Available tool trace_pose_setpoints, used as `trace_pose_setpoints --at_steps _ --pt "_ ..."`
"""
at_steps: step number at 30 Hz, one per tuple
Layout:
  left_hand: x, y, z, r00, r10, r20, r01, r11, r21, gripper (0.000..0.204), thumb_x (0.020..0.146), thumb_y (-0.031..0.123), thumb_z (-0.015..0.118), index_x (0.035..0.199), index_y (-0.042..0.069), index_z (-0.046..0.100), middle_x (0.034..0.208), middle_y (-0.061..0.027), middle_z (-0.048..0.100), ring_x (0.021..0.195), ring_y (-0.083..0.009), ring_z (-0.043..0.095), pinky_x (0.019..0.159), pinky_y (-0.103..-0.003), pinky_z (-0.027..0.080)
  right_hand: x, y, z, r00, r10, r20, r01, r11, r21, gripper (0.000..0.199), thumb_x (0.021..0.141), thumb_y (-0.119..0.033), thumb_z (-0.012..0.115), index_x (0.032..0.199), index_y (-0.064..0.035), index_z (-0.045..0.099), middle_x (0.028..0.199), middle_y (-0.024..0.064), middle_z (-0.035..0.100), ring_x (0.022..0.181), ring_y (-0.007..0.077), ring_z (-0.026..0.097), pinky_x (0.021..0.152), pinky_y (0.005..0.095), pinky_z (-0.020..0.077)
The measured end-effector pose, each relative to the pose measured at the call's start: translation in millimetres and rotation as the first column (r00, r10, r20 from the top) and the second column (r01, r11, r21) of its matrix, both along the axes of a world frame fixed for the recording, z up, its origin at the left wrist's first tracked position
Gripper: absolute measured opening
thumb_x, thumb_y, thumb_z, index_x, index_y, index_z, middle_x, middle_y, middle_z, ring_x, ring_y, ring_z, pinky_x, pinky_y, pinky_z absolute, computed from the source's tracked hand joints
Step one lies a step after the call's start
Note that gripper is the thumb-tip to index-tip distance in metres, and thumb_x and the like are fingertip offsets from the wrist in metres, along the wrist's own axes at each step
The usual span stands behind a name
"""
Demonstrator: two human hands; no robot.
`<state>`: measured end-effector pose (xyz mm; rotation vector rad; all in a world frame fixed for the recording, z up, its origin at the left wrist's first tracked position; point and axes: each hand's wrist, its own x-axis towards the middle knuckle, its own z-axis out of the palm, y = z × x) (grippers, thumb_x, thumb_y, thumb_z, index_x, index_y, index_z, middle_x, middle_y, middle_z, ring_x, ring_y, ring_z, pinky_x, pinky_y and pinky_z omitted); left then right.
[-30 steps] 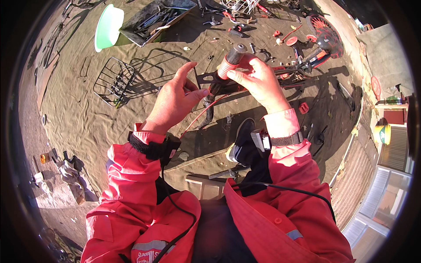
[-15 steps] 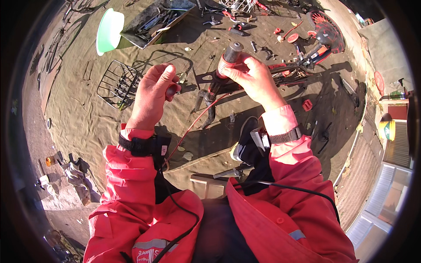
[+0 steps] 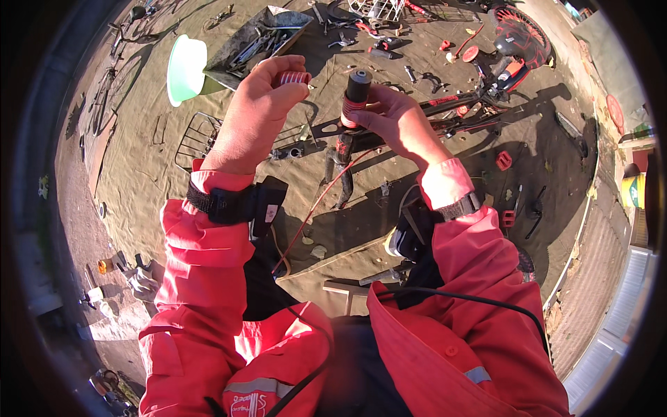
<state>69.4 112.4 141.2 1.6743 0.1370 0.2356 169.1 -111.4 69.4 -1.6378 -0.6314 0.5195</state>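
A short red ribbed piece (image 3: 292, 78) is pinched between the thumb and curled fingers of the left hand (image 3: 258, 117); it is raised well clear of the ground, to the left of and apart from a black upright tube (image 3: 358, 85); the tube is gripped low down by the right hand (image 3: 397, 126), whose thumb and fingers are closed narrowly on a red ribbed sleeve (image 3: 352, 108) around it.

Below the sleeve, a dark fork (image 3: 342, 174) is seen with no wheel between its legs; behind it, a black and red bicycle frame (image 3: 469, 104) is stretched away to the upper right.

The bicycle is judged to be only partly together; the sleeve is seated around the tube, while the piece in the left hand is not on it; red pedals (image 3: 504, 160) and a black wire rack (image 3: 199, 139) are left lying loose, apart from the frame; whether the sleeve is fastened cannot be told.

On the brown ground cloth (image 3: 139, 187), a mint-green basin (image 3: 186, 69) and a metal tray (image 3: 240, 31) filled with tools are placed at the upper left.
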Motion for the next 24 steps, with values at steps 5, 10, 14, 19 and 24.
trace_pose_setpoints --at_steps 5,10,14,19,24 --pt "34 -21 21 0.992 -0.102 0.08 0.055 0.893 0.447 0.059 0.084 0.022 0.082 0.134 0.0 0.058 0.11 -0.0149 0.075 0.102 -0.024 0.074 0.091 -0.036 0.057 -1 0 -6 0.996 -0.005 -0.088 0.014 0.995 0.094 0.036 0.092 -0.014 0.077 0.127 -0.0064 0.071 0.104 0.0068 0.077 0.096 0.0153 0.073 0.084 0.0307 0.0576" --pt "45 -32 37 0.982 -0.189 -0.025 0.162 0.762 0.627 0.053 0.086 0.01 0.082 0.132 0.0 0.058 0.111 -0.0113 0.072 0.104 -0.0167 0.07 0.093 -0.031 0.056 2 1 -11 0.998 -0.031 -0.055 0.034 0.998 0.055 0.041 0.089 -0.014 0.078 0.128 -0.0053 0.07 0.104 0.0085 0.077 0.095 0.016 0.073 0.084 0.0318 0.0578" --pt "46 -36 47 0.972 -0.224 -0.065 0.207 0.701 0.682 0.043 0.086 0.012 0.083 0.123 0.0 0.065 0.106 -0.01 0.074 0.101 -0.0163 0.071 0.093 -0.031 0.056 2 0 -12 0.998 -0.054 -0.04 0.055 0.998 0.022 0.042 0.088 -0.014 0.079 0.128 -0.0048 0.07 0.104 0.0104 0.077 0.094 0.0166 0.073 0.084 0.0324 0.0576" --pt "52 -34 50 0.946 -0.303 -0.117 0.293 0.645 0.706 0.039 0.085 0.012 0.083 0.12 0.002 0.068 0.103 -0.0094 0.074 0.098 -0.0171 0.071 0.089 -0.032 0.056 2 1 -12 0.998 -0.049 -0.04 0.05 0.998 0.031 0.041 0.089 -0.015 0.081 0.128 -0.0047 0.07 0.104 0.0094 0.077 0.095 0.0156 0.073 0.084 0.032 0.0576" --pt "52 -33 36 0.928 -0.321 -0.188 0.356 0.621 0.698 0.048 0.084 0.014 0.083 0.128 0.004 0.066 0.106 -0.0099 0.074 0.1 -0.0192 0.071 0.088 -0.035 0.055 1 2 -11 0.995 -0.016 -0.101 0.026 0.995 0.101 0.042 0.09 -0.015 0.082 0.129 -0.0051 0.07 0.105 0.0063 0.077 0.094 0.0147 0.073 0.083 0.0315 0.0577"
